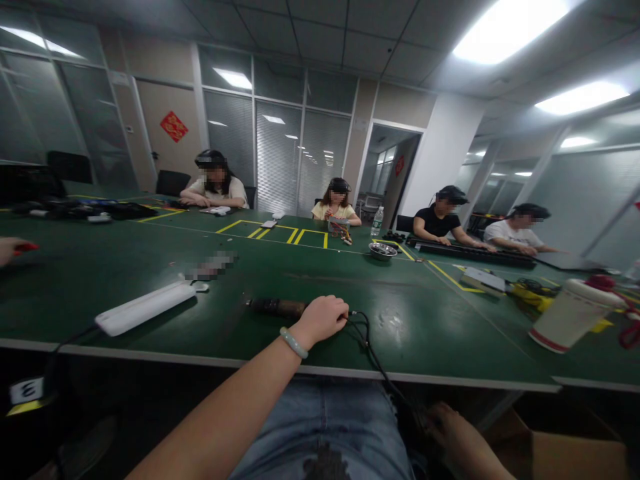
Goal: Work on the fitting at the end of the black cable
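My left hand, a pale bangle at its wrist, is wrapped round the rear of a dark cylindrical tool that looks like an electric screwdriver. The tool lies flat on the green table, its narrow tip to the left. From its back end a black cable loops to the right and drops over the table's front edge. Below that edge, in shadow, my right hand is curled at the lower run of the cable; its fingers are dim and partly blurred.
A white power strip lies on the left, a metal bowl farther back. On the right are a tilted-looking white bottle, a white box and a cardboard box below. Several people sit opposite; another person's hand shows far left.
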`<action>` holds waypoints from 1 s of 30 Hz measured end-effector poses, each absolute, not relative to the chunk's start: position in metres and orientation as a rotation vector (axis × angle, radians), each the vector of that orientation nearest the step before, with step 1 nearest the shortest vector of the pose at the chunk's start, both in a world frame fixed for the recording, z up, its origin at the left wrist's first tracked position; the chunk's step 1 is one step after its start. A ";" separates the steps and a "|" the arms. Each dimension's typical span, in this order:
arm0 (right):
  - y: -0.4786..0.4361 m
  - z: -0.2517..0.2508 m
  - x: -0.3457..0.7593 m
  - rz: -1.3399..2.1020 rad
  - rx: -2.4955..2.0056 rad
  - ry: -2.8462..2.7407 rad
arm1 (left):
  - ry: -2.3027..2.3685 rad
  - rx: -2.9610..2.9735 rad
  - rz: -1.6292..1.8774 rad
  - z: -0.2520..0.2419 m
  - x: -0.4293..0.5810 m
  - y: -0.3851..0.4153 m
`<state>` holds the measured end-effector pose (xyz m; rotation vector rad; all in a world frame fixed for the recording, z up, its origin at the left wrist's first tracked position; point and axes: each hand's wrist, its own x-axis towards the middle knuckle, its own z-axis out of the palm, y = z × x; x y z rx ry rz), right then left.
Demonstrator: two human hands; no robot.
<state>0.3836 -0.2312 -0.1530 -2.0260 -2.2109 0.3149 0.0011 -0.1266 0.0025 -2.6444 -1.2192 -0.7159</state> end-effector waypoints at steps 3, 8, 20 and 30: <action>-0.239 -0.141 0.401 0.431 -1.931 -2.099 | -1.219 -2.645 -0.721 0.002 0.000 -0.126; -0.253 -0.104 0.419 0.229 -1.819 -1.872 | -1.223 -2.639 -0.716 0.001 -0.001 -0.126; -0.260 -0.030 0.475 -0.018 -1.835 -1.555 | -1.229 -2.635 -0.737 0.000 0.000 -0.125; -0.211 -0.012 0.440 -0.001 -1.865 -1.544 | -1.273 -2.596 -0.751 -0.001 0.001 -0.124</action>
